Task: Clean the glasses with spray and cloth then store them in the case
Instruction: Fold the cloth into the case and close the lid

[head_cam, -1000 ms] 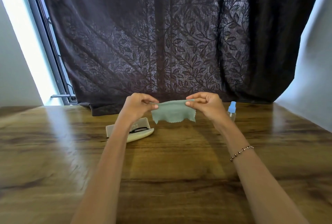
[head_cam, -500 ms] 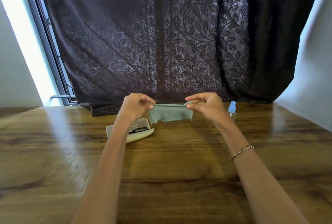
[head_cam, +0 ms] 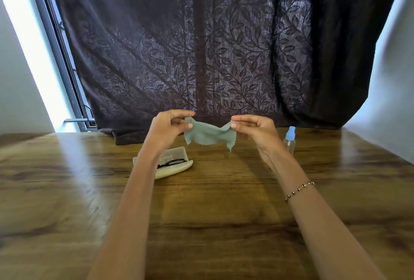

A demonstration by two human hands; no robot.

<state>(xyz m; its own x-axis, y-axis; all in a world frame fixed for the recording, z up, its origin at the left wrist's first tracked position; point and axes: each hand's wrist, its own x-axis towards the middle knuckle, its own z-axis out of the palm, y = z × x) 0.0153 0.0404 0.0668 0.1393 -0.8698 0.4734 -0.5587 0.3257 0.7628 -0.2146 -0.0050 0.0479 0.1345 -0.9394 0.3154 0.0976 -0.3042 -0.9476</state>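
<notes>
A pale green cleaning cloth (head_cam: 207, 133) hangs in the air above the far part of the wooden table (head_cam: 212, 208). My left hand (head_cam: 167, 128) pinches its left top corner and my right hand (head_cam: 255, 128) pinches its right top corner. The cloth sags in the middle between them. Below my left wrist lies a cream glasses case (head_cam: 172, 167), open, with black-framed glasses (head_cam: 173, 162) inside it, partly hidden by my forearm. A small clear spray bottle (head_cam: 289, 139) with a blue cap stands upright just right of my right hand.
A dark leaf-patterned curtain (head_cam: 201, 55) hangs behind the table's far edge. A window frame (head_cam: 65, 66) with bright light is at the far left, and a white wall (head_cam: 392, 77) rises at the right.
Both hands have moved closer together, so the cloth, stretched flat before, now sags and bunches in the middle. The case and bottle have not moved.
</notes>
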